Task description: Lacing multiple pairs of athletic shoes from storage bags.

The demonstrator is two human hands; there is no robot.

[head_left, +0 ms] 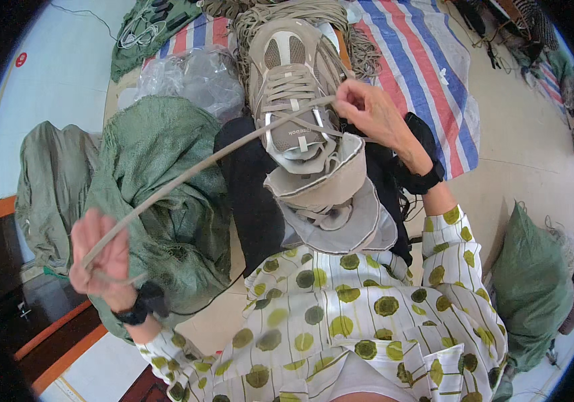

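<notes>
On my lap lies a beige-grey sneaker upper [285,40], toe pointing away from me, its lace running crosswise through the eyelets. A long flat beige shoelace [200,163] stretches taut from the upper's right side down to the left. My left hand [103,258], slightly blurred, has the lace across its fingers, with a short end hanging below it. Close beside the tongue, my right hand [374,117] pinches the lace between thumb and forefinger. More pale grey upper pieces [340,231] are stacked beneath and nearer to me, partly covered.
Green woven sacks [156,154] stand on the left, with another sack [531,281] on the right. Clear plastic bags [193,77] sit behind. Bundled laces [364,53] surround the toe. Striped sheeting [421,74] covers the floor on the far right.
</notes>
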